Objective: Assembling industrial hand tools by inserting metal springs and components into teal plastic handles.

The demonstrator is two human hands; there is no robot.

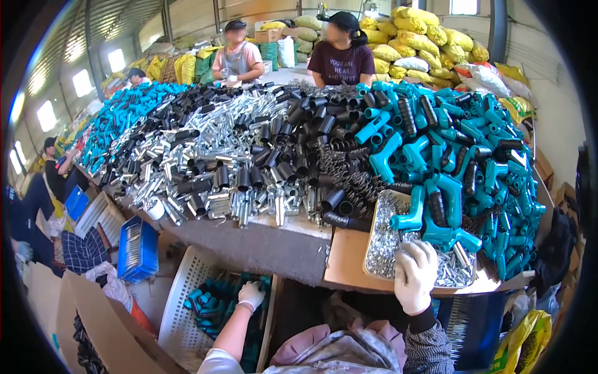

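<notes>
My left hand [251,294], in a white glove, is down in a white perforated crate [180,299] at the lower left, against several teal plastic handle-shaped parts [215,305]. Its fingertips are hard to make out among them. My right hand [415,274], gloved too, is at the front of a shallow tray [369,252] of small shiny metal pieces [389,230]. Those fingers are curled down together, and whatever they hold is hidden. Just beyond them, teal pistol-shaped housings [408,215] lie over the tray's far side.
Across the table [268,246] spread heaps of black tubes [283,171], silver metal parts [212,140], dark springs [352,171] and teal housings [498,174]. A blue bin [138,252] stands at left, a cardboard box [103,324] below it. Other people [342,53] are across the table. Yellow sacks [417,37] are stacked behind.
</notes>
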